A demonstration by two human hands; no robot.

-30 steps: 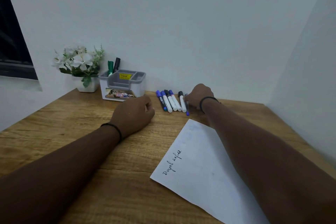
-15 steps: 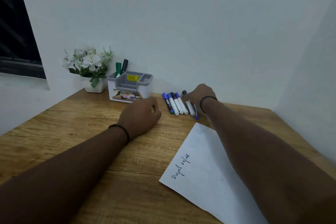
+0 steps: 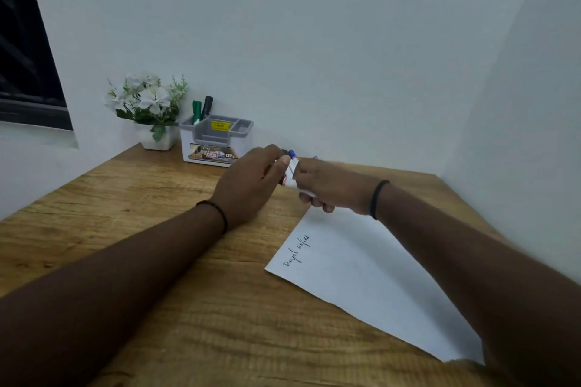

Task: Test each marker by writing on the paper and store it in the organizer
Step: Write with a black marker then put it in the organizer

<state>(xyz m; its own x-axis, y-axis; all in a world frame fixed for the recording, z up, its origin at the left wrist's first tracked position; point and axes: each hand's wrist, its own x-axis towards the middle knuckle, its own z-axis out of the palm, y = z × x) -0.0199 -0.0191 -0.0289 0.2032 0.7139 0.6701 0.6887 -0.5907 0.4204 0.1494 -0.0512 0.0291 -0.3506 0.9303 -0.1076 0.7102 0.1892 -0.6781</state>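
Observation:
A white marker with a blue cap [image 3: 291,170] is held above the desk between both hands. My right hand [image 3: 327,185] grips its body, and my left hand [image 3: 251,181] touches its upper part near the cap. The other loose markers by the wall are hidden behind my hands, except a blue tip [image 3: 315,157]. The grey and white organizer [image 3: 216,141] stands by the wall with a green marker [image 3: 196,110] and a black marker [image 3: 207,106] in its back left slot. The white paper [image 3: 361,273] lies to the right, with a line of handwriting on it.
A white pot of white flowers [image 3: 147,110] stands left of the organizer. The wooden desk [image 3: 132,214] sits in a corner, with walls behind and to the right. A dark window [image 3: 25,56] is at the left.
My right hand has lifted one marker off the row and pulled it back toward me. My left hand has moved right to meet it. The camera has tilted up slightly.

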